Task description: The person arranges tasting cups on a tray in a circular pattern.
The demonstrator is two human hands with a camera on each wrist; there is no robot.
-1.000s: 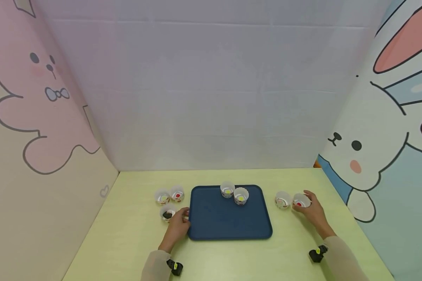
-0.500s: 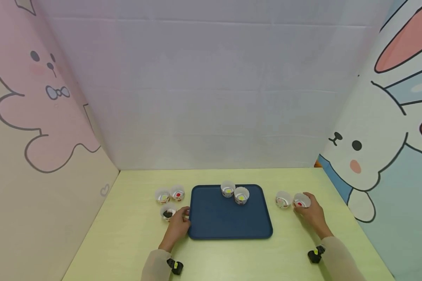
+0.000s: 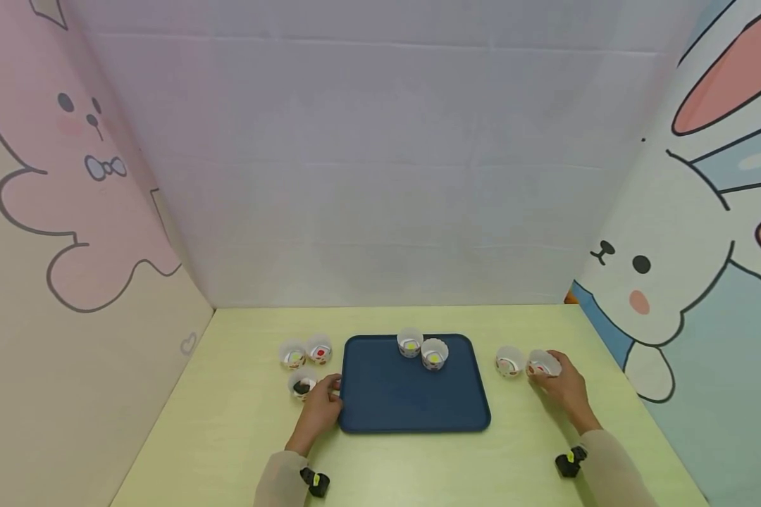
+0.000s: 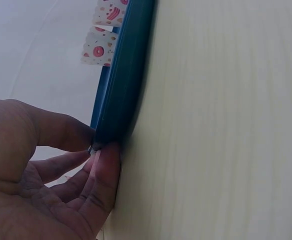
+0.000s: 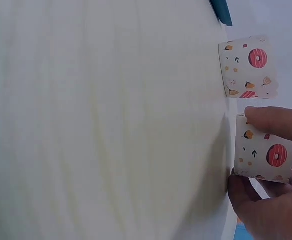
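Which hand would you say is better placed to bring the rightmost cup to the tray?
Probably the right hand: it grips the rightmost cup, while the left hand pinches the tray by its left edge.

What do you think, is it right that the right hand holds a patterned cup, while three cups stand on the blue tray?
Not entirely: the count is wrong. The head view shows two cups standing on the blue tray, not three. The right hand does hold a patterned cup.
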